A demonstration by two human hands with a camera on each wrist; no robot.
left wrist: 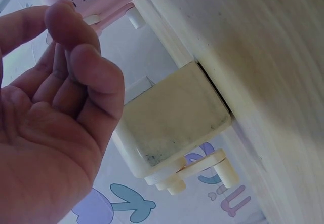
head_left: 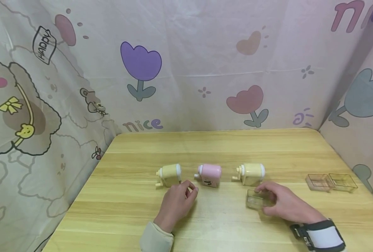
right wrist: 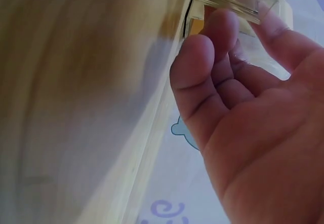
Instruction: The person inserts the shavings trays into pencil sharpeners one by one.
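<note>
My right hand [head_left: 284,201] grips a transparent yellowish shavings box [head_left: 254,201] between thumb and fingers, low over the table in front of the right yellow pencil sharpener [head_left: 253,174]. In the right wrist view, a wall of this box [right wrist: 228,2] shows at the fingertips. My left hand [head_left: 177,202] is empty, its fingers loosely bent, just in front of the left yellow pencil sharpener [head_left: 170,175]. The left wrist view shows that sharpener's body [left wrist: 172,115] beside the fingers. Between the two stands a pink pencil sharpener [head_left: 210,174] with a printed figure.
Two more transparent boxes, one pinkish [head_left: 319,185] and one yellowish [head_left: 345,183], sit side by side at the table's right. A printed cloth [head_left: 186,52] hangs behind and at both sides of the wooden table [head_left: 211,143].
</note>
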